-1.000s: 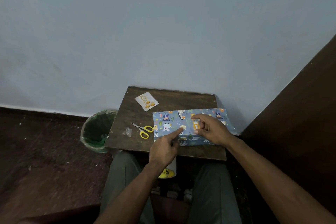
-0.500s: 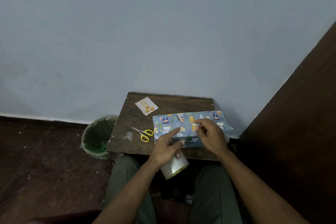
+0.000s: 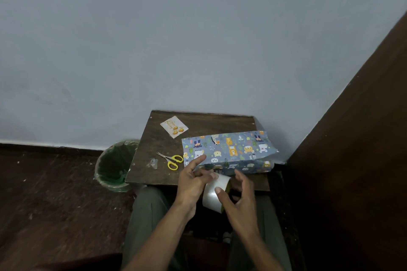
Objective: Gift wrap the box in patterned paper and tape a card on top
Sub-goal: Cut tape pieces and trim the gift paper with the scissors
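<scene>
Box [image 3: 229, 149] in blue animal-print paper, uncarded; both grips, left hand [image 3: 191, 185] and right hand [image 3: 239, 202], around tape roll [image 3: 214, 193].

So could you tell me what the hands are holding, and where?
Both hands grip the tape roll: left hand at its top, right hand across its outer face.

Blue animal-print paper [image 3: 226, 148], yellow-handled scissors [image 3: 170, 159] — green-lined bin [image 3: 114, 166]

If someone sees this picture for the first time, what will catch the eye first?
Probably the box in patterned paper, bright with cartoon animals, lying on the right part of the small dark table. Just in front of it, both hands hold a roll of clear tape above the lap. The yellow-handled scissors left of the box also stand out.
</scene>
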